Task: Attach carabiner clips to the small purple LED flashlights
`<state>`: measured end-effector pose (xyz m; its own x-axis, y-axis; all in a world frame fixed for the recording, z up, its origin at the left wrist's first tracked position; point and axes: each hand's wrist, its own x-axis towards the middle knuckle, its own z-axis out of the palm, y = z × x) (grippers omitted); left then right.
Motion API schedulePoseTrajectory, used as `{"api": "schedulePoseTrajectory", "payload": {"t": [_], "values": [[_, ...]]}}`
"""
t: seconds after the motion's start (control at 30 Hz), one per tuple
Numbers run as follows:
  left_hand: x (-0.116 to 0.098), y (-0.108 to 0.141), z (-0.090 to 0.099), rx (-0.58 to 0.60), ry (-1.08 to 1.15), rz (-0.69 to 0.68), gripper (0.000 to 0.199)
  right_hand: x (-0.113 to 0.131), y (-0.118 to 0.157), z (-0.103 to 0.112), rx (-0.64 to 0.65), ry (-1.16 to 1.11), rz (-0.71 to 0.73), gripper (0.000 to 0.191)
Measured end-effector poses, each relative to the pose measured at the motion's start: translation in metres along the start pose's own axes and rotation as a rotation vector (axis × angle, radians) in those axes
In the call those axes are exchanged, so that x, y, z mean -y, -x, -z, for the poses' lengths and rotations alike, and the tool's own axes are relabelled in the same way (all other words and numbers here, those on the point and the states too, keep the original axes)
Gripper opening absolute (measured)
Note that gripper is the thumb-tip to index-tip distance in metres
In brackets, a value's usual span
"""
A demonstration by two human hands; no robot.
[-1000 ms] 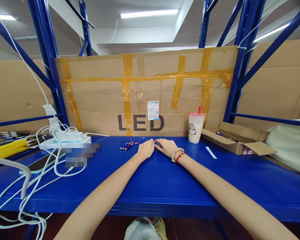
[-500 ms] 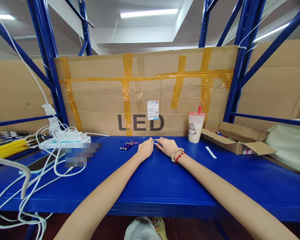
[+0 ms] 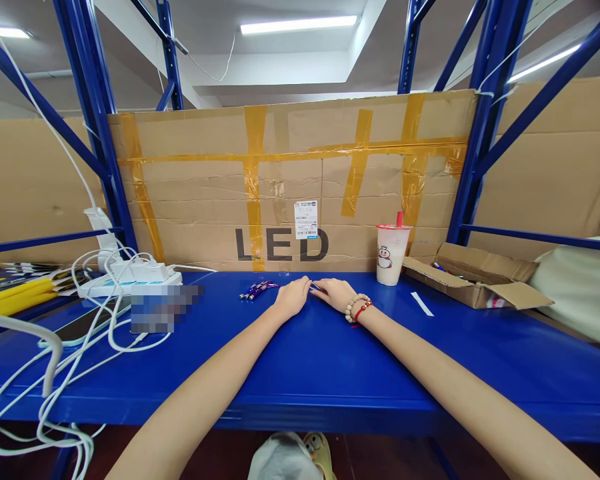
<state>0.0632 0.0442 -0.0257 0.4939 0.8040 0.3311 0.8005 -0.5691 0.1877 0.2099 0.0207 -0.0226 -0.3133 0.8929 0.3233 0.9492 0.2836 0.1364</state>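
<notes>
My right hand (image 3: 336, 295), with a bead bracelet and a red cord at its wrist, is closed around a slim dark pen (image 3: 318, 289). A silver end of the pen points toward my left hand (image 3: 293, 297). My left hand's fingers are pinched together at that end, and my fingers hide much of the contact. Both hands rest close together over the blue shelf (image 3: 300, 360). Just left of them lie several shiny purple pens (image 3: 259, 290) in a small bunch.
A lidded drink cup (image 3: 391, 257) with a red straw stands right of my hands. Beyond it are a white strip (image 3: 422, 304) and an open cardboard box (image 3: 473, 277). White cables (image 3: 113, 327), a power strip (image 3: 125, 287) and a phone (image 3: 83, 327) crowd the left.
A thin pale piece showed between my hands before; now the dark pen with its silver end shows there. My hands have shifted only slightly.
</notes>
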Motion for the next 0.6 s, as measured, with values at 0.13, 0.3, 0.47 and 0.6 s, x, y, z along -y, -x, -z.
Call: {"api": "schedulePoseTrajectory", "payload": {"t": [0.13,0.3,0.47,0.6], "values": [[-0.0019,-0.0007,-0.0006,-0.013,-0.027,0.025,0.034,-0.0002,-0.0004,-0.0025,-0.038,-0.028,0.02,0.031],[0.0001,-0.0019,-0.0009,-0.009,-0.028,0.003,0.034,0.0006,0.0002,-0.0015,-0.01,-0.026,-0.001,0.03],[0.0044,-0.0032,-0.0026,0.001,0.005,-0.043,0.036,-0.0023,0.0005,-0.0017,-0.018,-0.046,-0.005,0.034],[0.0053,-0.0039,-0.0039,0.005,0.021,-0.055,0.035,-0.004,-0.0005,-0.0042,-0.039,-0.066,-0.008,0.033]]}}
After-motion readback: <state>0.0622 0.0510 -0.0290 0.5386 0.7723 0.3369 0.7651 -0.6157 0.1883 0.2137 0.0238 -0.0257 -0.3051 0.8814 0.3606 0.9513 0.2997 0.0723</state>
